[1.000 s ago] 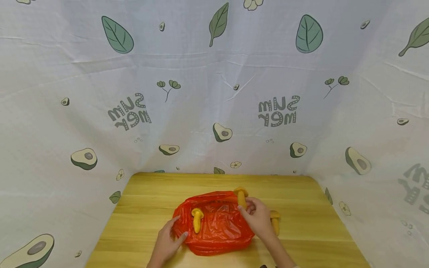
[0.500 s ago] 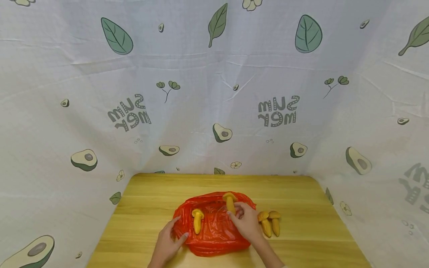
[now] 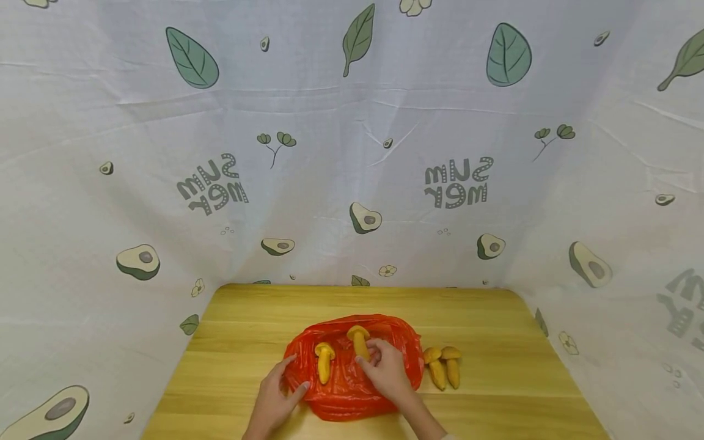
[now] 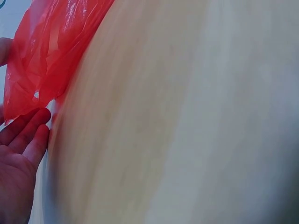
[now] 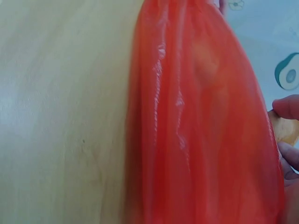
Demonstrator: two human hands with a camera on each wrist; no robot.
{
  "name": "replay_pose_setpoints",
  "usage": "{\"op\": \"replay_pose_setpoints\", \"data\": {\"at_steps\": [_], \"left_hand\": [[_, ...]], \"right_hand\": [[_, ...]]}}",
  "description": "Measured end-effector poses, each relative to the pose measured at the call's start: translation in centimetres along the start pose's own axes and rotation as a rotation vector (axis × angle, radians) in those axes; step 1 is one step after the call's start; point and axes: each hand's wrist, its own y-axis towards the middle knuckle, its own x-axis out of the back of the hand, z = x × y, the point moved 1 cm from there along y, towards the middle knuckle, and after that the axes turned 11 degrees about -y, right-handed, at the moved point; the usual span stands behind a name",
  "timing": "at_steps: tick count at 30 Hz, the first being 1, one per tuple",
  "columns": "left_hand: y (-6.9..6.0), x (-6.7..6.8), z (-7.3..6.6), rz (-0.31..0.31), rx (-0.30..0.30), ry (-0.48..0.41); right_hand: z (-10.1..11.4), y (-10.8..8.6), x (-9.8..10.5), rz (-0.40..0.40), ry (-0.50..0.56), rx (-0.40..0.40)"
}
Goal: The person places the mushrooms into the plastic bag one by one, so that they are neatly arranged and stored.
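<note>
A red plastic bag (image 3: 357, 409) lies spread open on the wooden table. Inside it, toward the left, rests a yellow mushroom (image 3: 324, 366) with a cap and a thick stem. My left hand (image 3: 274, 394) holds the bag's left side, thumb at the front rim and fingers around the edge; the left wrist view shows its fingertips against the plastic. My right hand (image 3: 386, 370) pinches a second mushroom (image 3: 360, 343) by the stem, above the bag's middle. The right wrist view shows this mushroom (image 5: 286, 129) partly hidden behind the bag's side.
Two more mushrooms (image 3: 434, 366) lie side by side on the table, just right of the bag. Bare wood (image 3: 511, 348) extends around them. A pale printed cloth (image 3: 330, 183) hangs behind the table and along both sides.
My right hand has carried its mushroom leftward, from the bag's right rim to over its middle. The two mushrooms at right have come fully into sight. My left hand has stayed put.
</note>
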Motion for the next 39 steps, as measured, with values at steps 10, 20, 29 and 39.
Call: {"op": "replay_pose_setpoints", "data": {"at_steps": [10, 20, 29, 39], "left_hand": [[0.0, -0.1, 0.1, 0.002, 0.004, -0.004], [0.0, -0.1, 0.2, 0.002, 0.012, -0.008], [0.0, -0.1, 0.3, 0.001, 0.012, -0.009], [-0.2, -0.1, 0.2, -0.016, -0.037, 0.01]], "right_hand": [[0.1, 0.1, -2.0, 0.064, -0.016, -0.001], [0.1, 0.4, -3.6, 0.085, -0.03, -0.028], [0.1, 0.7, -4.5, 0.116, -0.032, -0.055], [0.1, 0.6, -4.9, 0.131, -0.084, -0.081]]}}
